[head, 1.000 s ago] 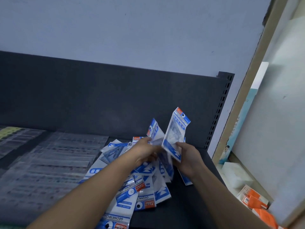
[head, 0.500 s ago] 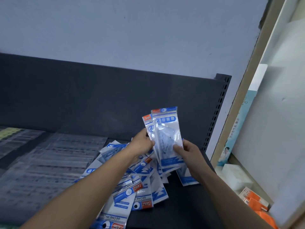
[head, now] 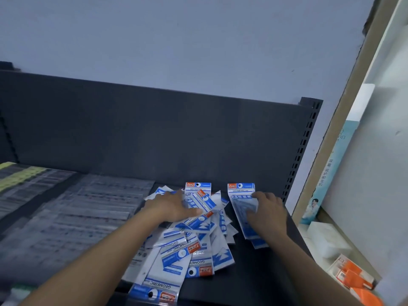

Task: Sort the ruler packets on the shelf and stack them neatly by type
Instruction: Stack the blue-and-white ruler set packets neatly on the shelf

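Observation:
A loose heap of blue-and-white "GEOMETRIC" ruler packets (head: 194,246) lies on the dark shelf (head: 254,277). My left hand (head: 170,206) rests palm down on the top of the heap, fingers spread, thumb beside a tilted packet (head: 204,202). To the right, apart from the heap, a small squared stack of the same packets (head: 241,195) lies flat with its header toward the back panel. My right hand (head: 267,214) lies on that stack and presses it onto the shelf, covering its lower half.
Rows of clear long ruler packets (head: 88,213) cover the shelf's left part, with yellow ones (head: 19,175) at the far left. The dark back panel (head: 154,133) and perforated upright (head: 302,151) bound the shelf. Orange boxes (head: 351,277) and a white box (head: 324,237) sit lower right.
Both hands held packets upright above the heap; now the right hand has laid them flat as a separate stack at the right, and the left hand has dropped onto the heap.

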### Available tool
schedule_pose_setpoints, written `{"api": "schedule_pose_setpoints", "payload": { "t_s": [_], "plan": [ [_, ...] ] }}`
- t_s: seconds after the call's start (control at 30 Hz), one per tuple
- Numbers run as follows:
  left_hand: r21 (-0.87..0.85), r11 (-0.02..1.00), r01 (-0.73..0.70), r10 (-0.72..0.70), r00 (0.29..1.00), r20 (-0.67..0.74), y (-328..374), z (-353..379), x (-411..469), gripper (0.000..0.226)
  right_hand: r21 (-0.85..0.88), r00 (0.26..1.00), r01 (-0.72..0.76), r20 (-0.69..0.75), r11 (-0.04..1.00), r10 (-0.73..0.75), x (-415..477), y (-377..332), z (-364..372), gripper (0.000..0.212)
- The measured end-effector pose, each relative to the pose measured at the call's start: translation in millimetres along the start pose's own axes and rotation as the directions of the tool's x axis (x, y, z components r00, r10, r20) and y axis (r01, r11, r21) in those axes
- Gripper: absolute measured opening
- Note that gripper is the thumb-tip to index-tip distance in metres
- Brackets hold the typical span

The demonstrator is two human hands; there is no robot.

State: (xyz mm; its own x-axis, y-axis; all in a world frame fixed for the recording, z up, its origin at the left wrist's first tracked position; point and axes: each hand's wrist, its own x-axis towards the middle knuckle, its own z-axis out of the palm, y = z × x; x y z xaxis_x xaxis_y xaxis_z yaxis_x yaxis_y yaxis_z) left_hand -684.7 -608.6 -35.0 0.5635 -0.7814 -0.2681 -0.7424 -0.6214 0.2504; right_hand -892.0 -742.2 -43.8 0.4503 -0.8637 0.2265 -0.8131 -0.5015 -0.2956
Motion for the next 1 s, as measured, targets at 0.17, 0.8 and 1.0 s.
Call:
{"api": "schedule_pose_setpoints", "payload": {
  "t_s": [0.17, 0.8, 1.0],
  "plan": [
    [-0.328, 0.926, -0.188, 0.149, 0.979, -0.14, 9, -5, -12, 0.074, 0.196, 0.946, 0.191, 0.223, 0.962, -0.234, -9, -50, 7, 0.033],
    [-0.904, 0.391, -0.173, 0.081, 0.985, -0.153, 3, -17, -11, 0.03, 0.856, 0.993, -0.084, 0.116, 0.51, -0.032, -2, -62, 0, 0.014],
    [-0.974, 0.172, -0.15, 0.086, 0.987, -0.137, 8, -24, -10, 0.024, 0.975, 0.99, -0.142, 0.143, 0.169, 0.008, 7, -62, -13, 0.02]
  ]
}}
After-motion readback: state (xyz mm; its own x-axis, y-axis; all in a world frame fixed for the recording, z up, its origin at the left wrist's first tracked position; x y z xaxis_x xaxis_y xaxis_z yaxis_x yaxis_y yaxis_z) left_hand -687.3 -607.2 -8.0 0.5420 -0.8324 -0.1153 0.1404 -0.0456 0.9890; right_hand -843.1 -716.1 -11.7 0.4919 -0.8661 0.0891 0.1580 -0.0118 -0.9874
